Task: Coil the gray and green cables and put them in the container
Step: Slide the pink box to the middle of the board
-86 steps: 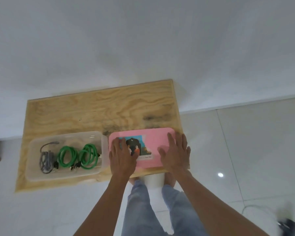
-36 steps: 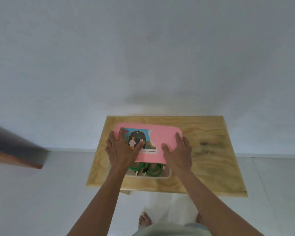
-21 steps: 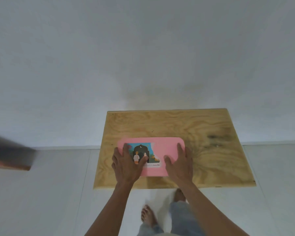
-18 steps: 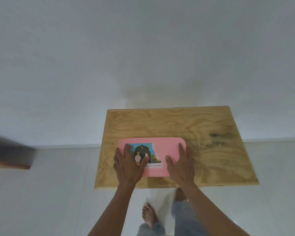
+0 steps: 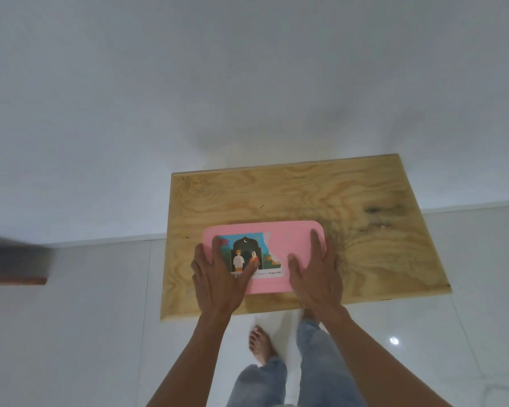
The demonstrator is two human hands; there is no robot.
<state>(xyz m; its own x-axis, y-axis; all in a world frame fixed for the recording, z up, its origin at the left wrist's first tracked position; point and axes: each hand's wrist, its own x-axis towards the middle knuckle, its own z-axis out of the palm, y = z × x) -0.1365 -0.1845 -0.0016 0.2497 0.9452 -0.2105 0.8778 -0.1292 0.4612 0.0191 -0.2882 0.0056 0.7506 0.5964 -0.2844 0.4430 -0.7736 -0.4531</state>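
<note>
Lid (image 5: 288, 245), pink, picture label on its left half, lying flat near the front edge of the plywood table (image 5: 306, 195); the container and both cables are hidden beneath it, so you cannot confirm from here that the coils sit fully inside. Left hand (image 5: 218, 274): flat on the lid's left end, fingers spread, pressing, gripping nothing. Right hand (image 5: 315, 274): flat on the right end, likewise pressing. Risks, as judged: you press only the near half, so the far edge may stay unseated; a loop of cable caught under the rim would keep one corner proud; hard downward force this close to the table's near edge could skid the whole box toward you.
</note>
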